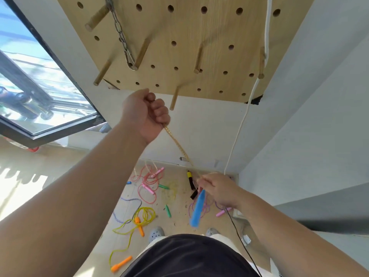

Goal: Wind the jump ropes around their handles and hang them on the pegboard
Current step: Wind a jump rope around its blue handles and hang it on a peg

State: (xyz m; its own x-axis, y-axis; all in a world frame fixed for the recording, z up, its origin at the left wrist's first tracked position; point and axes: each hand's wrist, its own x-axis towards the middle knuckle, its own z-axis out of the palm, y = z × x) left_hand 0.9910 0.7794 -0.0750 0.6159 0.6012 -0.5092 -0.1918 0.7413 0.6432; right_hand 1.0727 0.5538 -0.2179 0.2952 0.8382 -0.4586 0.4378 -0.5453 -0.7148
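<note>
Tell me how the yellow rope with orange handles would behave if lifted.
Probably floppy: the yellow rope lies in loose loops. Its orange handles look rigid and rounded, so may roll. Likely light, being thin cord.

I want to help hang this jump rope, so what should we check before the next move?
1. Left hand grips the tan rope: ok.
2. Right hand pinches the same rope above the blue handle: ok.
3. Rope wound around its handle: not ok, it stretches loose between the hands.
4. Free peg on the pegboard: ok, the one beside the left hand is bare.
5. Second handle in hand: cannot tell.
6. Floor by the feet clear: not ok, a yellow rope lies there.
</note>
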